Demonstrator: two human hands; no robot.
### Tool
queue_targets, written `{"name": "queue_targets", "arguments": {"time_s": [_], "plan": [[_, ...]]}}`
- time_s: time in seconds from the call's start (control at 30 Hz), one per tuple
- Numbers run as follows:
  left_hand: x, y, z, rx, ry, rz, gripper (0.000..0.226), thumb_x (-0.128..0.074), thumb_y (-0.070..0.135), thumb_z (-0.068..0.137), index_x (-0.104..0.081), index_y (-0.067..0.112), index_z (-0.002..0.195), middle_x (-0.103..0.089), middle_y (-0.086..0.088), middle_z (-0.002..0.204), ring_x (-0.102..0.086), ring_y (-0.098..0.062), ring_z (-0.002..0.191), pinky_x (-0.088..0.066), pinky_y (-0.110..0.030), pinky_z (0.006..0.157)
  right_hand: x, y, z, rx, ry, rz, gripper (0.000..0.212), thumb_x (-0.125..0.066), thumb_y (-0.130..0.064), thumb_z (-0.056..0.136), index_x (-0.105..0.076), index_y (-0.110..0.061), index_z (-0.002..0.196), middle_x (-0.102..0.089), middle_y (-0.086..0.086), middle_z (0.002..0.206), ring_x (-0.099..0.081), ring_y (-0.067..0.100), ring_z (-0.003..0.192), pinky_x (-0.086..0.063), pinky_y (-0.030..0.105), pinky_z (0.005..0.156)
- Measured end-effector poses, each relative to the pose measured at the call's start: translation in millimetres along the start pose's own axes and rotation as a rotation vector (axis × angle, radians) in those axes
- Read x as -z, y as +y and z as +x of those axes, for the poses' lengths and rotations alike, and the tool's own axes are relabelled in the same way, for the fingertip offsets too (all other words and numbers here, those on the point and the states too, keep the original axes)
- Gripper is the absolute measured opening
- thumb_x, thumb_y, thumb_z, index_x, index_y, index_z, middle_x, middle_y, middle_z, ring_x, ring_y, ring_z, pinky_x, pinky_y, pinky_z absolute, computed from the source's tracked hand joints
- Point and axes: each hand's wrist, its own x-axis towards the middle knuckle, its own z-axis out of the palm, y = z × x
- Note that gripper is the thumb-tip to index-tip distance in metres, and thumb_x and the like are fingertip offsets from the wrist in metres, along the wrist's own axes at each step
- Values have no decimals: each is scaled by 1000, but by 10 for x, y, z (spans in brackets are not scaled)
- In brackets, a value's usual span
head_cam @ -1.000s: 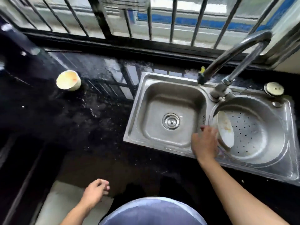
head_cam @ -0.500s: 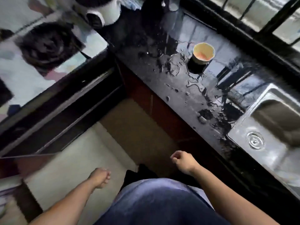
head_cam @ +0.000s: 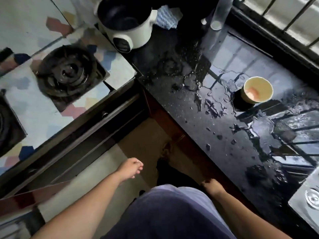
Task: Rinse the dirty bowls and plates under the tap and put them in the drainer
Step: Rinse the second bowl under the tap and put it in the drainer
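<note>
Head view has swung away from the sink since a second ago, when the right hand was setting a plate against the perforated drainer; now only a corner of the steel sink [head_cam: 309, 202] shows at the lower right edge, and the drainer and tap are out of sight. Going from the left: the gas burner [head_cam: 66, 73] sits in the tiled hob, unused, and behind it, at the back of the worktop, stands a white pot [head_cam: 126, 23] with a dark inside, with a checked cloth [head_cam: 166, 17] just beside it. Lower down, the left hand [head_cam: 130, 168] hangs over the floor with its fingers loosely curled and nothing in them. The right hand [head_cam: 213, 187], which had hold of the plate a second ago, is now down by the front edge of the black worktop [head_cam: 189, 104], fingers folded in and empty as far as the blur lets me tell. Further right, near the back edge of the wet worktop and well apart from both hands, stands the remaining dirty bowl [head_cam: 257, 91], upright, cream-coloured, with an orange smear inside and puddles around its foot. My reading is that the plate is now done with and the person has turned to fetch this bowl; it has yet to be picked up, rinsed and set in the drainer.
</note>
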Motion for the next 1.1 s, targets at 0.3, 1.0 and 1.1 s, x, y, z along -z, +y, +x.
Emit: {"name": "queue_targets", "arguments": {"time_s": [0.3, 1.0, 1.1], "plan": [[1132, 995, 503, 96, 138, 156, 20, -60, 7, 104, -74, 7, 90, -71, -18, 92, -61, -28, 91, -40, -32, 77, 901, -2110, 4, 208, -210, 215, 39, -46, -29, 106, -65, -5, 131, -62, 12, 138, -59, 24, 120, -44, 26, 97], [-312, 4850, 1513, -1245, -48, 1290, 67, -50, 32, 107, -25, 17, 167, -8, -15, 177, -4, -35, 164, -9, -56, 132, 2833, -1350, 160, -256, 661, 1693, 34, -53, -46, 97, -48, -20, 119, -68, 8, 102, -76, 24, 79, -59, 33, 54], [-460, 4734, 1690, -1256, 74, 1435, 69, -33, 40, 109, -7, 21, 169, 9, -13, 177, 9, -32, 164, -3, -57, 132, 2918, -1289, 323, -268, 593, 1655, 42, -52, -47, 96, -47, -18, 126, -70, 9, 102, -78, 26, 78, -60, 33, 52]]}}
